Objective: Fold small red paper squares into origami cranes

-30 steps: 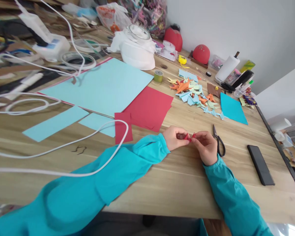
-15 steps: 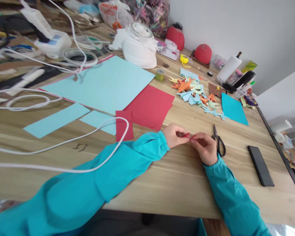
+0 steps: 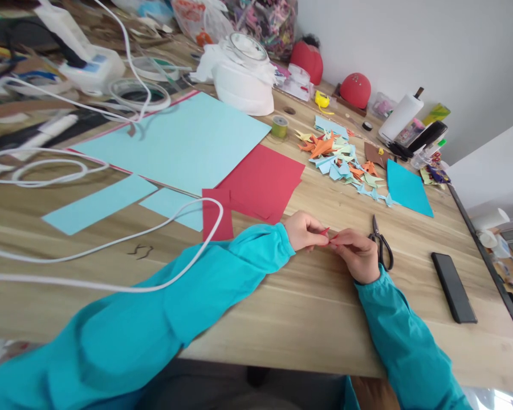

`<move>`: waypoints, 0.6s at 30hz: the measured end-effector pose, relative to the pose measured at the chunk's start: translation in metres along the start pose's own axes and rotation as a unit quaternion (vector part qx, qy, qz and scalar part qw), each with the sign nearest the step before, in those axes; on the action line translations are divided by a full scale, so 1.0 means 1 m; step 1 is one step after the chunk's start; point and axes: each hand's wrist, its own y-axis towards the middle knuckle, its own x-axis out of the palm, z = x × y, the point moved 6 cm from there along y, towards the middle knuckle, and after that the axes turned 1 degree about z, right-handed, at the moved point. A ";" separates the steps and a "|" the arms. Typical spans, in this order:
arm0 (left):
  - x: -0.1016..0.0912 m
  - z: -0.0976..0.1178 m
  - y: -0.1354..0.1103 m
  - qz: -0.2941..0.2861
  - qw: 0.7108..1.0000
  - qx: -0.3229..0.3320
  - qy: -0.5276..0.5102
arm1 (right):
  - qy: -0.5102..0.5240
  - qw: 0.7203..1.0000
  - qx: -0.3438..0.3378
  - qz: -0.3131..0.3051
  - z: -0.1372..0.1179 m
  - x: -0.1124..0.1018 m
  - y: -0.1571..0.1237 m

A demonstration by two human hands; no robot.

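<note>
Pinching a small red paper piece (image 3: 330, 236) between both hands, near the bench's front edge, right of centre. Left hand (image 3: 304, 230) has fingertips pressed together on the piece's left end; right hand (image 3: 357, 255) nips the right end the same way. Most of the paper is hidden by the fingers, fold shape can't be told. Both forearms in teal sleeves (image 3: 222, 279) rest on the wooden bench (image 3: 308, 319). Black scissors (image 3: 381, 246) lie just beside the right hand, toward the right edge. Black phone (image 3: 453, 287) lies further right, well apart. Red paper sheet (image 3: 263, 179) lies behind the left hand, overlapped by a big light-blue sheet (image 3: 183, 142). Pile of folded paper figures (image 3: 340, 162) sits toward the back right, a teal square (image 3: 407, 188) beside it. White cable (image 3: 111, 245) loops across the left side.
</note>
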 end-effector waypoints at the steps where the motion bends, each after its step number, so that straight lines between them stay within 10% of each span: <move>1: 0.000 0.000 0.000 -0.003 1.000 -0.003 0.003 | -0.004 1.000 -0.009 -0.003 -0.001 0.000 0.000; 9: 0.000 -0.002 0.001 0.019 0.999 0.023 0.028 | 0.138 0.981 0.131 0.049 0.014 -0.003 -0.005; 18: 0.005 0.008 0.000 0.047 0.954 0.213 0.205 | 0.261 0.928 0.264 0.025 0.027 0.007 -0.007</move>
